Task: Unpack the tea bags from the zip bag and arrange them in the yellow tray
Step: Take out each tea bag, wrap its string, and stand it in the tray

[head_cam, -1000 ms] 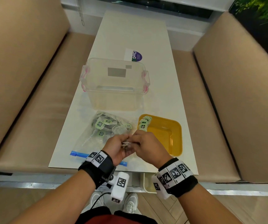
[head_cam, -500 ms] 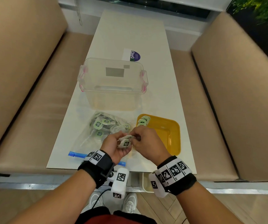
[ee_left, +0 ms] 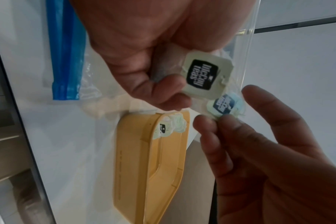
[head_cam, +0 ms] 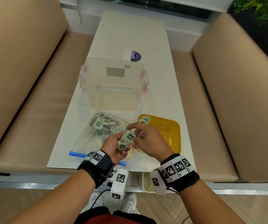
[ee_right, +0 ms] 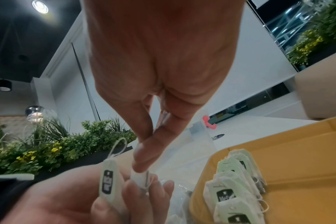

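Note:
Above the table's near edge my left hand (head_cam: 121, 143) grips a tea bag (head_cam: 122, 146) with a pale green tag (ee_left: 205, 75). My right hand (head_cam: 134, 137) pinches a second tea bag (head_cam: 128, 136) by thumb and finger (ee_right: 144, 159), close against the first. Under my hands lies the clear zip bag (head_cam: 88, 139) with a blue zip strip (head_cam: 75, 154) and more tea bags (head_cam: 100, 124) inside. The yellow tray (head_cam: 176, 126) sits just right of my hands. Several tea bags (head_cam: 143, 120) stand in a row in its far left corner (ee_right: 230, 189).
A clear plastic box (head_cam: 114, 88) with pink latches stands behind the zip bag. A printed card (head_cam: 133, 55) lies beyond it on the white table (head_cam: 130, 29). Beige benches (head_cam: 25, 94) flank the table on both sides.
My hands have risen a little and drawn apart. The bundle between them has split into two tea bags, tags now face up, the right hand's one farther from me.

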A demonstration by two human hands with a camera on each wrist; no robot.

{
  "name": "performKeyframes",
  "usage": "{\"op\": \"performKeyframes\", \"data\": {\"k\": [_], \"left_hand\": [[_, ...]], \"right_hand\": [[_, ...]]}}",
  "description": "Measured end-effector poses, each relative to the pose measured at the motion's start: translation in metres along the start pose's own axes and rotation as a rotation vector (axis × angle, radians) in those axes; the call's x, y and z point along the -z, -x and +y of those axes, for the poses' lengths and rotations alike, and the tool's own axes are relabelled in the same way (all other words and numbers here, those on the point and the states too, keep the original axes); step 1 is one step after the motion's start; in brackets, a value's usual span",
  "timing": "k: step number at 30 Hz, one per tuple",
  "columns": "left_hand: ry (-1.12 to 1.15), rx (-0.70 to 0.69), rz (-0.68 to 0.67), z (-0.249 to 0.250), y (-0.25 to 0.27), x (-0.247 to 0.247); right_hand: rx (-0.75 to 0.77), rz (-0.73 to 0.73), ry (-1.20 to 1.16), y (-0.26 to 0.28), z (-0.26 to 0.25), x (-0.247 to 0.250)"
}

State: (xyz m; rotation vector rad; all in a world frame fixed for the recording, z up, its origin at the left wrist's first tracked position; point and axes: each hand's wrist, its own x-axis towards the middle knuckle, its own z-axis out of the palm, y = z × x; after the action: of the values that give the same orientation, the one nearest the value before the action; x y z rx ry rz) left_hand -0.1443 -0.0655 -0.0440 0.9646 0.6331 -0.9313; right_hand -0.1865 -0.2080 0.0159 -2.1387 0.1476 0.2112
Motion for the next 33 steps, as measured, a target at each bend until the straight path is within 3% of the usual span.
{"op": "performKeyframes", "data": {"k": [7,9,12,18,23,33], "left_hand": [[-0.07,-0.03,0.018,0.0,0.0,0.0],[-0.108,-0.038,0.024,0.001,0.0,0.003],[-0.204,-0.091,0.056,0.003,-0.003,0.009],[-0.518,-0.19,0.074,0.001,-0.008,0.013],[-0.664,-0.248,0.084,-0.006,-0.013,0.001],[-0.786,-0.28,0.093,-0.012,-0.018,-0.018]], "right_hand": [[-0.096,0.07,-0.177,-0.001,-0.006,0.009],[-0.105,0.157,-0.059,-0.002,-0.006,0.018],[-0.104,0.233,0.367,-0.003,-0.001,0.043],[-0.329,0.059,0.272,-0.002,0.026,0.063],[-0.347,-0.095,0.336,-0.008,0.046,0.04],[-0.359,-0.064,0.444,-0.023,0.055,0.01]]}}
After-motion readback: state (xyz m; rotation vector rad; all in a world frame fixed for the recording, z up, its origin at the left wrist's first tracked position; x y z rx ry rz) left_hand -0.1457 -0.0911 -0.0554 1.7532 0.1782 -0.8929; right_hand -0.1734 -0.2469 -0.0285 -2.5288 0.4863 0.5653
